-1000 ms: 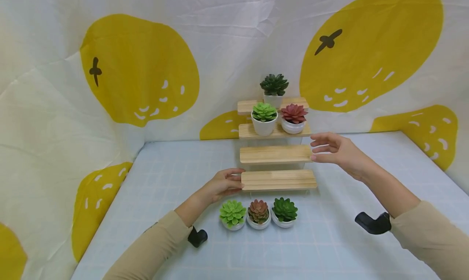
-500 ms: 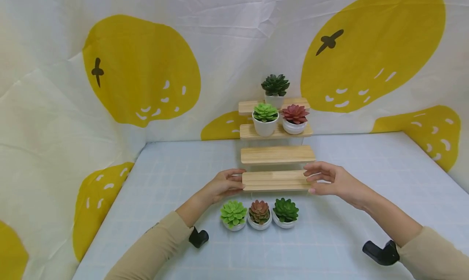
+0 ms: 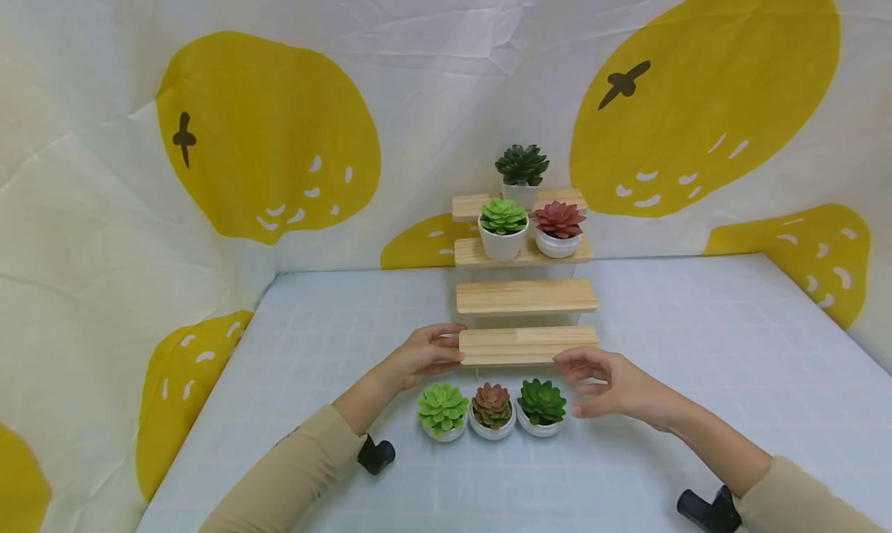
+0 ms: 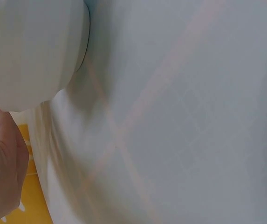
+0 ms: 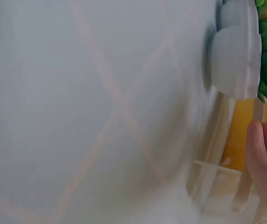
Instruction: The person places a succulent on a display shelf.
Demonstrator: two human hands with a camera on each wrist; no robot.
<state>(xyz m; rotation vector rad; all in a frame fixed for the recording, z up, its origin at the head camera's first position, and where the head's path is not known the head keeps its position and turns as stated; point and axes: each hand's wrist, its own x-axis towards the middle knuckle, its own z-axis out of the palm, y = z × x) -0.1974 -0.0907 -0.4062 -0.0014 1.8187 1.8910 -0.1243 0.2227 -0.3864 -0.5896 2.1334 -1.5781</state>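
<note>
My left hand (image 3: 420, 356) grips the left end of the lowest wooden shelf (image 3: 526, 347) of a tiered stand. In the left wrist view, its fingers meet the pale wood's end beside a large white pot (image 4: 30, 51). My right hand (image 3: 616, 387) hovers with loosely bent, parted fingers just right of a dark green succulent (image 3: 542, 403) in a white pot, apart from it in the head view. Left of that plant stand a reddish-brown succulent (image 3: 492, 406) and a light green succulent (image 3: 442, 407), each in a white pot on the table.
Higher on the stand, a bright green succulent (image 3: 504, 227) and a red succulent (image 3: 560, 223) share one shelf. Another dark green succulent (image 3: 522, 169) tops the stand. The second-lowest shelf (image 3: 526, 297) is bare wood. A lemon-printed cloth (image 3: 432, 115) hangs behind the pale checked tablecloth (image 3: 334, 308).
My right hand has come down and toward me, from beside the second-lowest shelf, past the lowest shelf's right end, to the dark green succulent in front. The left hand stays put.
</note>
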